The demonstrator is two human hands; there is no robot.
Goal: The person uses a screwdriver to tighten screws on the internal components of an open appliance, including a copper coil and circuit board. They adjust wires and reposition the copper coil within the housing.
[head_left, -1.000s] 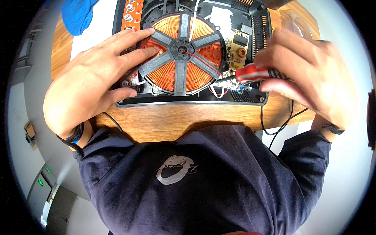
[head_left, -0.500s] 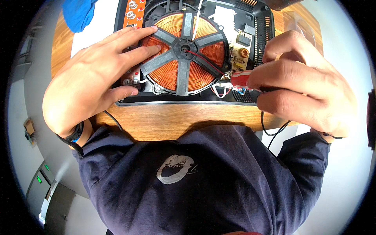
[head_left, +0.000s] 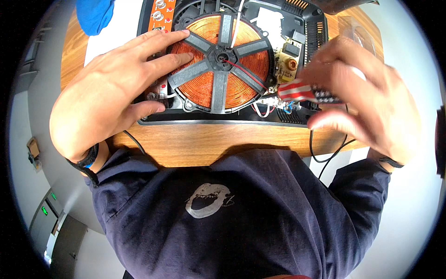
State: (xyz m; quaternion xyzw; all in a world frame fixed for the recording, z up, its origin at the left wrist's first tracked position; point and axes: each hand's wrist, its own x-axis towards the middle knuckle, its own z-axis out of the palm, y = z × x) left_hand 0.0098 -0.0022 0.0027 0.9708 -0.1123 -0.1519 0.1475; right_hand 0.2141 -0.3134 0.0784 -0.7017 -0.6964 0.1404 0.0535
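Observation:
An opened black appliance casing (head_left: pixel 325 37) holds a copper coil (head_left: pixel 244 83) with six dark spokes, a red wire and a white wire at its hub. My left hand (head_left: pixel 114 90) lies spread over the coil's left edge and the orange button board (head_left: pixel 158 14). My right hand (head_left: pixel 369 97), smeared by motion, grips a screwdriver (head_left: pixel 306 93) with a striped red, white and dark handle. Its shaft points left to the wiring at the coil's lower right, beside the pale circuit board (head_left: pixel 288 72). The tip is too small to make out.
The wooden table (head_left: pixel 204 146) has a white sheet (head_left: pixel 93 49) and blue cloth (head_left: pixel 93 14) at back left, and a clear plastic item (head_left: pixel 355 32) at back right. A dark object (head_left: pixel 344 4) is at the top. Black cables (head_left: pixel 318 153) hang over the front edge.
My right fingers closed further over the screwdriver handle half a second ago and have since lifted and loosened, uncovering more of it. The appliance has shifted slightly right. My left hand stays in place.

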